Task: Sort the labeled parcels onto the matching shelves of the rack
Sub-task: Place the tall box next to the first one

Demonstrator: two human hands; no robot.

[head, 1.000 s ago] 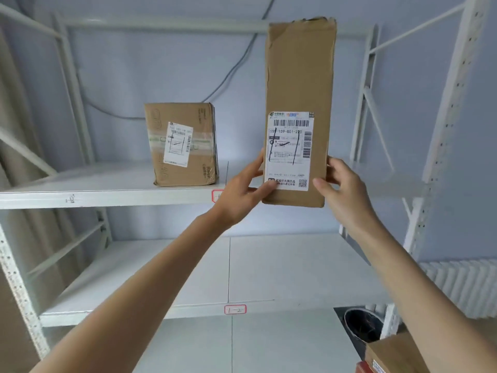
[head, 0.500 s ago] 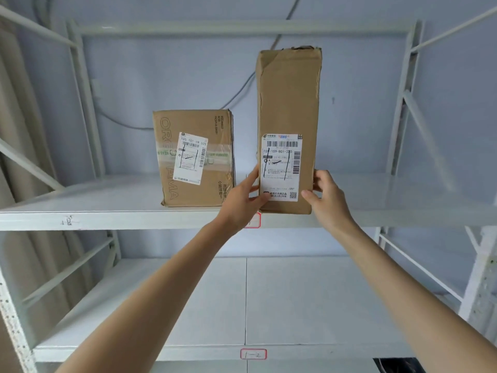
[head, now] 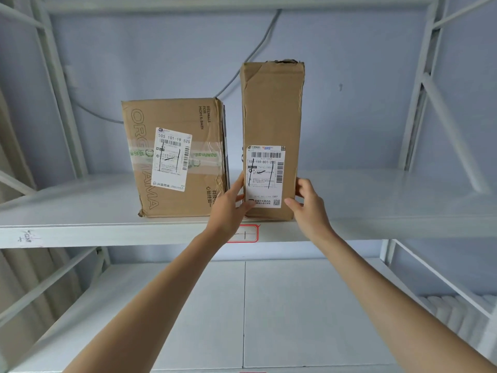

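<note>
Upper shelf (head: 80, 208), stock as I read it: one wide box (head: 174, 157), placed, label outward; one tall box (head: 271, 111), upright just right of it, base at the shelf's front edge above the red tag (head: 243, 234). Left hand (head: 228, 208) and right hand (head: 309, 208) grip its lower sides. Release pending. Lower shelf (head: 295, 305): nothing shelved in view. Remaining parcels: none in view, count unknown.

The tall box (head: 271, 109) and the wide box (head: 177, 114) are brown, matt cardboard with creases, each has a smooth white paper label, shiny clear tape (head: 207, 154) crosses the wide one, and the shelf (head: 80, 211) is smooth white painted metal.
</note>
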